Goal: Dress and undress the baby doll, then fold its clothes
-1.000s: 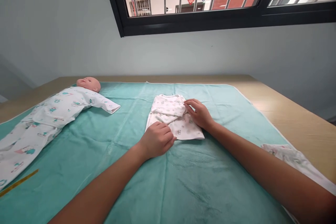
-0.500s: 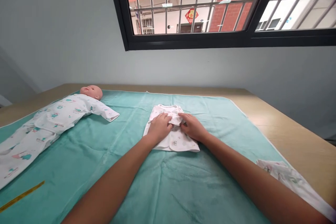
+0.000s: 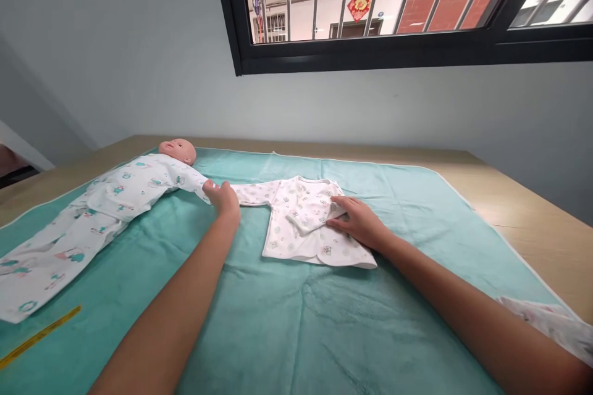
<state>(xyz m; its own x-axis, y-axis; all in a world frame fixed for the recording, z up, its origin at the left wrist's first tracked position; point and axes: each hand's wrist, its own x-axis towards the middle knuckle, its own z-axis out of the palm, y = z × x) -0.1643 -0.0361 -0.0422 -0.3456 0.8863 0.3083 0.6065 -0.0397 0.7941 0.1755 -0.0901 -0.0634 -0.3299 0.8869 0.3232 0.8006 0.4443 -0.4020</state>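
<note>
Sleeve (image 3: 254, 193) swung out, long axis leftward | shirt (image 3: 290, 237) neck-away | left grip (image 3: 224, 199): can't tell; right grip (image 3: 337, 212): spread

Baby shirt (image 3: 287, 244), white with small scattered pinkish and grey motifs; doll's outfit (image 3: 139, 185), white printed in teal and pink; blanket (image 3: 264, 327), plain teal edged in white; strip (image 3: 41, 337), yellow; tabletop (image 3: 523, 203), pale wood-brown; window frame (image 3: 352, 55), black.

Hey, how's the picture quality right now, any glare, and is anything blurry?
Head view: a pale sheen on the wooden tabletop, right of the green mat; head view: the cloth at the right edge looks soft; head view: the small shirt is clear enough to show its print.
</note>
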